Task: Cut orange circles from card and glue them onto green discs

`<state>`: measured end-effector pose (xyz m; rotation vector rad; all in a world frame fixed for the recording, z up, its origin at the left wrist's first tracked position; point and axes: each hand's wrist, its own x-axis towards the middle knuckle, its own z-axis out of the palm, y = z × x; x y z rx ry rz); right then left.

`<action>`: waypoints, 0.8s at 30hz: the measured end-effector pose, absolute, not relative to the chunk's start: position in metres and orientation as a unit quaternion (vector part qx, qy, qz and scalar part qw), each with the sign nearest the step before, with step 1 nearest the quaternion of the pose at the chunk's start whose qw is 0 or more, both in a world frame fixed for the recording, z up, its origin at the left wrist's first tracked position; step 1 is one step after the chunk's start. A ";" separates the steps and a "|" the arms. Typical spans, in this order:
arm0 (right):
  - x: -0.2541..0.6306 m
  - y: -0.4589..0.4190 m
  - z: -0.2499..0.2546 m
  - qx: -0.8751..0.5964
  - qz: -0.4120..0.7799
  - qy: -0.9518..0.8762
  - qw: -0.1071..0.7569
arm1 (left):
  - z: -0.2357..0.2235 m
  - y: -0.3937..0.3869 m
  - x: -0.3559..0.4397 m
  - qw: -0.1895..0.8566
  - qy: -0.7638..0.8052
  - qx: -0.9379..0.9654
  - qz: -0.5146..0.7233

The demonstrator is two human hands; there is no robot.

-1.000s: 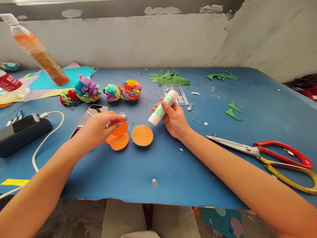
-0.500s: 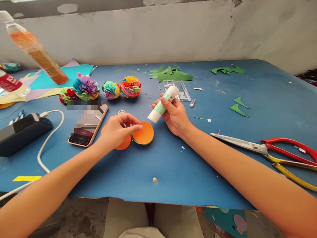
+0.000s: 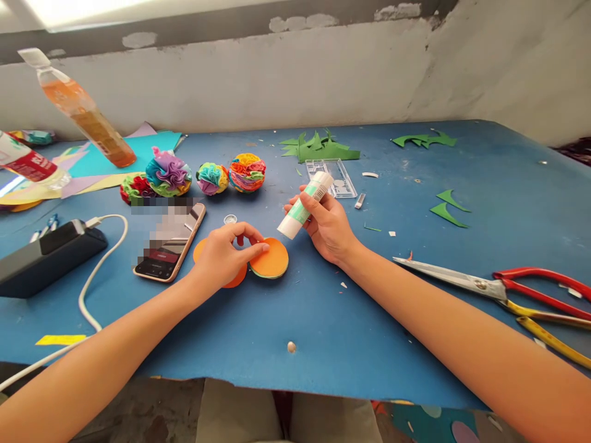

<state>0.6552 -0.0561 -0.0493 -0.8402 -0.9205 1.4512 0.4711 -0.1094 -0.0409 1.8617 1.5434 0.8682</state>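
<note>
My left hand (image 3: pixel 224 249) is pinching the left edge of an orange paper circle (image 3: pixel 272 258), which lies on a low stack with a thin green edge showing beneath. Under that same hand rest more orange paper circles (image 3: pixel 236 279), partly hidden by the fingers. A white and green glue stick (image 3: pixel 292 223) is gripped in my right hand (image 3: pixel 330 232), tilted above the table just up and right of the stack. A small clear ring (image 3: pixel 229 219) sits behind my left hand.
A phone (image 3: pixel 170 246), a black power bank (image 3: pixel 50 255) with a white cable, and bottles (image 3: pixel 87 114) stand left. Ruffled paper balls (image 3: pixel 247 172) line up behind. Green paper scraps (image 3: pixel 321 147) and a clear plastic case (image 3: pixel 344 178) lie farther back. Large scissors (image 3: pixel 480 284) lie right.
My left hand has moved right from the loose orange circles, bringing one onto the stack, and stays there pinching its edge. My right hand keeps holding the glue stick. The view has shifted slightly.
</note>
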 end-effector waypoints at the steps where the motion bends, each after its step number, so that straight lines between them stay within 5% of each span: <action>1: 0.655 -0.056 -0.049 -0.362 0.621 -0.389 0.576 | -0.042 -0.109 0.471 0.284 0.573 0.698 0.322; 5: 0.656 -0.057 -0.047 -0.370 0.623 -0.382 0.574 | -0.043 -0.106 0.471 0.255 0.571 0.717 0.308; 11: 0.657 -0.057 -0.047 -0.371 0.624 -0.373 0.578 | -0.049 -0.119 0.472 0.072 0.429 0.857 0.276; 16: 0.658 -0.058 -0.048 -0.371 0.612 -0.371 0.592 | -0.050 -0.145 0.481 0.114 0.397 0.903 0.122; 24: 0.659 -0.056 -0.050 -0.379 0.602 -0.381 0.590 | -0.019 -0.123 0.444 0.187 0.479 0.855 0.072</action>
